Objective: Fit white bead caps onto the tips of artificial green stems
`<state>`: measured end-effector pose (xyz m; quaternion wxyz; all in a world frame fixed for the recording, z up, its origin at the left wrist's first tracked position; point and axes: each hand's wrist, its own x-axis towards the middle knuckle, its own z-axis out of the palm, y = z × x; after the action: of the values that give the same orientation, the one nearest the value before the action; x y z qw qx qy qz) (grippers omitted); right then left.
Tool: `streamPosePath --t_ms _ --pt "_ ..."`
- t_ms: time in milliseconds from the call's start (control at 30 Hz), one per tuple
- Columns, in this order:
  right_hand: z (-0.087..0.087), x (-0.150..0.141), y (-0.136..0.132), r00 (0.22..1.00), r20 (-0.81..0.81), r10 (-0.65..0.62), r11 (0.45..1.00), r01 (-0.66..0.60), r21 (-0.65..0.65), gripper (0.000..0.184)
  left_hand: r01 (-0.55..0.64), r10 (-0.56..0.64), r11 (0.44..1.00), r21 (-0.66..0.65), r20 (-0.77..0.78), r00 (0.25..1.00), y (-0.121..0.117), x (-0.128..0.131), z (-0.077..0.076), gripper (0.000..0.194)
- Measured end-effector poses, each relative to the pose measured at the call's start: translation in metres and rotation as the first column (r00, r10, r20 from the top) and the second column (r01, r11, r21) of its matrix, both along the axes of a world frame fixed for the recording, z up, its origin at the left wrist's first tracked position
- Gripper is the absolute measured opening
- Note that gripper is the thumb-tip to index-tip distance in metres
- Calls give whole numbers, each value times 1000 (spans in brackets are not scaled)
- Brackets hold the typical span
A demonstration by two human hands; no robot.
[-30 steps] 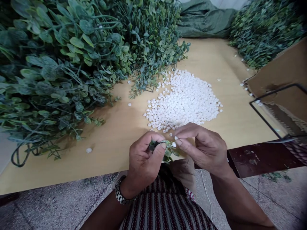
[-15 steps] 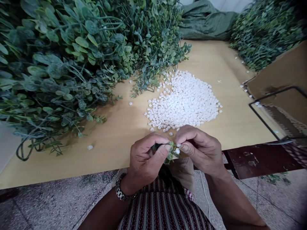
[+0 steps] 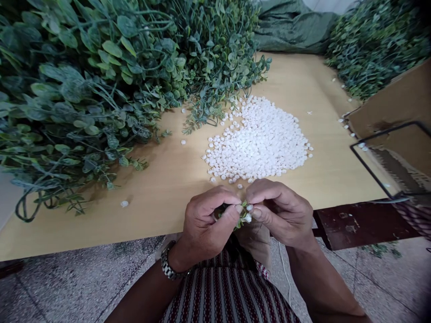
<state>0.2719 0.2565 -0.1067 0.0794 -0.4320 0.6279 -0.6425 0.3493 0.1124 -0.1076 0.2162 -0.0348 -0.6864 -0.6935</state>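
Head view: a green sprig (image 3: 238, 224) is held over the near edge of the table (image 3: 161, 184), clamped in the grip of the left hand (image 3: 207, 224). By the right hand (image 3: 286, 217), thumb and forefinger together, a small white piece (image 3: 249, 207) is pinched against a tip of the sprig; whether it is seated cannot be told. One white bud (image 3: 248, 218) is already carried by the sprig, just below, so this sprig is judged partly done. Plenty is left loose: a broad pile of white pieces (image 3: 262, 139) is spread beyond the hands. Foliage is heaped at left (image 3: 101, 89); whether any of it is finished cannot be made out.
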Motion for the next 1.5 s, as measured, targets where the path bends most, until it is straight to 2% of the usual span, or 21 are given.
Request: streamPosePath --t_ms 333,700,1000,1200,1500 --pt "-1 -5 2 997 -25 74 997 -75 -33 12 58 -59 998 -33 -26 998 -1 -2 1 15" --pt "11 -16 7 957 88 275 959 -279 43 8 170 -168 983 -65 29 985 -1 -3 4 17" --pt "11 -18 10 951 110 288 951 -297 87 4 179 -176 980 -82 41 984 -2 -3 5 15" --pt "6 -16 6 962 114 249 966 -255 36 5 148 -140 985 -88 85 986 -2 -2 6 17" --pt "-4 -11 7 937 264 228 973 -230 -25 3 153 -141 985 -78 139 980 -2 -2 8 18"
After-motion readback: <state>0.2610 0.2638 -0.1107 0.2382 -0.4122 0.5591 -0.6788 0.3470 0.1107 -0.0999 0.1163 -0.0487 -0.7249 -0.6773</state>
